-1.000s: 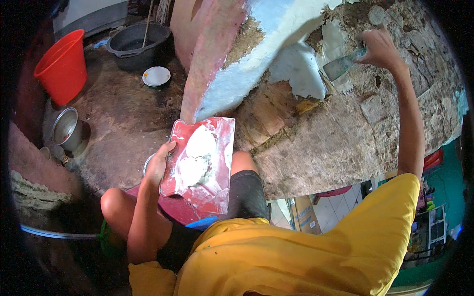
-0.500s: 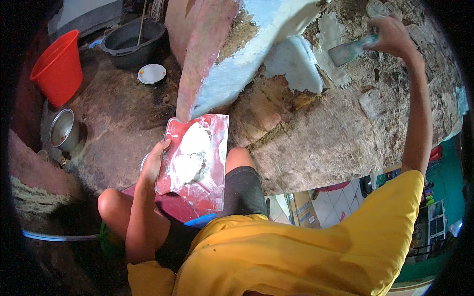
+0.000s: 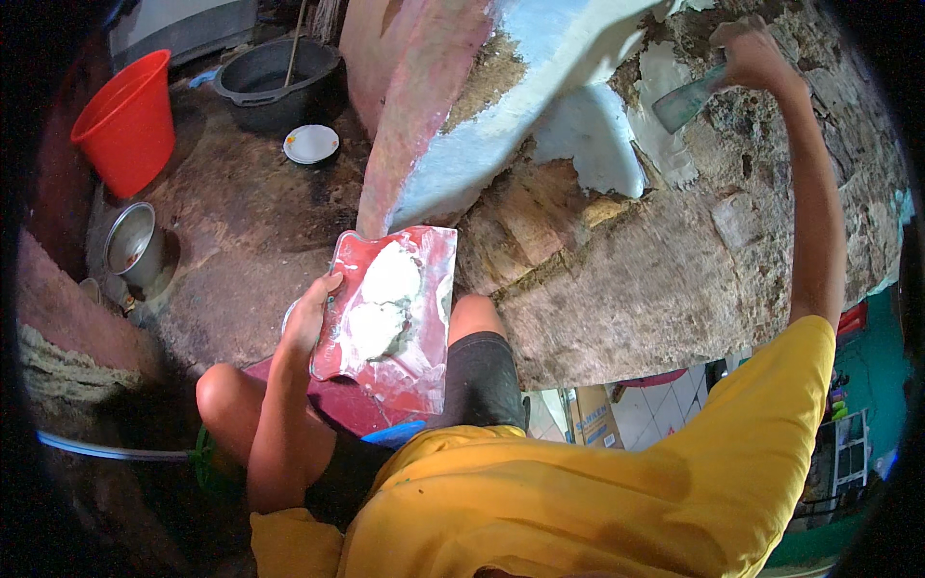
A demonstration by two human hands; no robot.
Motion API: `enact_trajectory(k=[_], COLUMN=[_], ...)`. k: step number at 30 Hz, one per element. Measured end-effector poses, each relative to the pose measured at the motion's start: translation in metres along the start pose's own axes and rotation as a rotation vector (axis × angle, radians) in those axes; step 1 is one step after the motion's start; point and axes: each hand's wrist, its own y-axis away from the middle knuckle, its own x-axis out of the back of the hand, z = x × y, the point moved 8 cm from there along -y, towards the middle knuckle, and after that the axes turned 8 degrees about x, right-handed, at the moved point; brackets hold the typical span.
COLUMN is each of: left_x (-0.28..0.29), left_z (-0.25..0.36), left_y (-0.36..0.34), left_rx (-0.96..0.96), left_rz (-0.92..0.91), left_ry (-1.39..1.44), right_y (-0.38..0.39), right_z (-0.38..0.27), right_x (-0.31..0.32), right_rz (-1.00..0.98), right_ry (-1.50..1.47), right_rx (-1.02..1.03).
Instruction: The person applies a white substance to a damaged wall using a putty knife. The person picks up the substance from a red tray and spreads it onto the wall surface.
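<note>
My left hand (image 3: 314, 306) grips the left edge of a flat red board (image 3: 422, 390), its thumb on top and its other fingers hidden underneath. Thick white paste (image 3: 378, 323) lies in a mound on the board, with thin smears around it. Up at the right, my right hand (image 3: 756, 60) is closed around a wide-bladed putty knife (image 3: 689, 102). Its blade lies at a patch of white plaster (image 3: 658, 120) on the rough, bare wall (image 3: 665, 260). Whether the blade touches the wall I cannot tell. Left of that patch, smooth white-blue plaster (image 3: 578, 135) covers a ledge.
At the far left stand a red bucket (image 3: 125, 135), a dark basin (image 3: 252, 109) with a stick in it, a white plate (image 3: 311, 144) and a metal pot (image 3: 135, 241). A cardboard box (image 3: 594, 416) is beyond the wall's lower edge. A pale hose (image 3: 116, 451) runs at lower left.
The view has shifted slightly, so the scene sits a little further right. My right hand has tilted the putty knife's blade more steeply near the plaster patch. My left hand keeps holding the board.
</note>
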Motion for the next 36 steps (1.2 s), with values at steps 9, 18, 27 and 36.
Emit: enact_trajectory(k=[9,18,27,36], left_x=[0.007,0.014,0.001,0.009], left_z=[-0.006,-0.005,-0.004,-0.009], left_y=[-0.003,-0.003,-0.003,-0.011], left_rx=[0.049,0.012,0.043,0.040], left_rz=[0.018,0.074,0.022,-0.017], left_ry=[-0.016,-0.026,-0.010,-0.025], right_y=[0.000,-0.001,0.019,0.008], right_z=[0.041,0.015,0.039,0.003], right_x=[-0.013,-0.007,0.016,-0.015], right_rz=[0.032,-0.105,-0.161,-0.113], right_ry=[-0.077,-0.186,-0.139,-0.100], right_rx=[-0.084,-0.193,-0.239,-0.204])
